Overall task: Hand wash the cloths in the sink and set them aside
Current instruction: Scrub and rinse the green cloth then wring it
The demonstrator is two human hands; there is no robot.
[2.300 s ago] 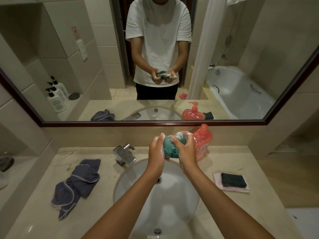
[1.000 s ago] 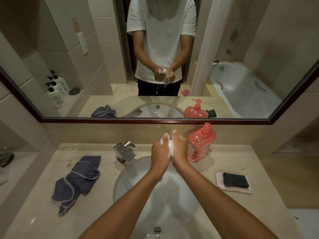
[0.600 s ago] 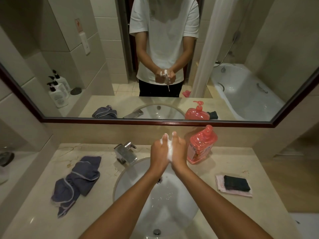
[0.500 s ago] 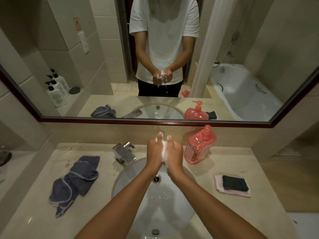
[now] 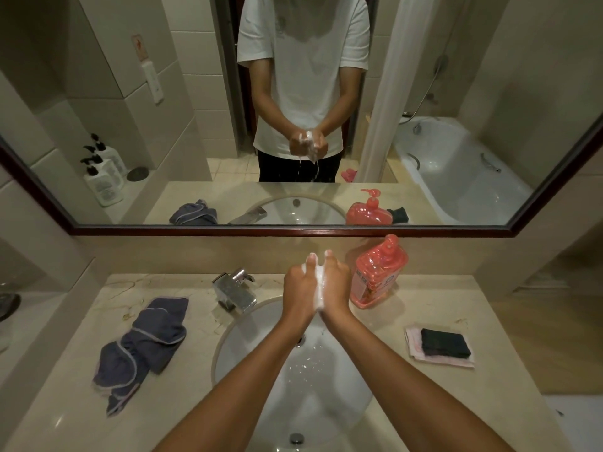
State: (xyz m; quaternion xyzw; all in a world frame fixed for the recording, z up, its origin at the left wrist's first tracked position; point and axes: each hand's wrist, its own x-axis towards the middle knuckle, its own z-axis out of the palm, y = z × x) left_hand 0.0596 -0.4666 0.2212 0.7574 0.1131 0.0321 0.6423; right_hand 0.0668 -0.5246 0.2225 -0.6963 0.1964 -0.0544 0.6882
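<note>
Both hands are up over the back half of the white sink (image 5: 235,350), pressed together side by side with thumbs pointing up. The left hand (image 5: 298,290) and the right hand (image 5: 336,288) are curled tight round a foamy wad between the palms — only white lather shows in the seam, so the cloth itself cannot be made out from here. In the mirror (image 5: 98,228), suds drip from the clenched fists down toward the basin.

The chrome faucet (image 5: 236,290) stands just left of the hands, close to the left knuckles. The red pump bottle (image 5: 378,272) sits just beside the right hand, against the back wall.

On the beige counter (image 5: 65,402), a crumpled blue-grey cloth (image 5: 143,347) lies well to the left of the basin, short of its rim. On the right, a dark folded cloth (image 5: 445,344) rests on a pink cloth (image 5: 437,362) — well apart from the sink, near the counter's right edge. Bare stone lies between each pile and the basin.
</note>
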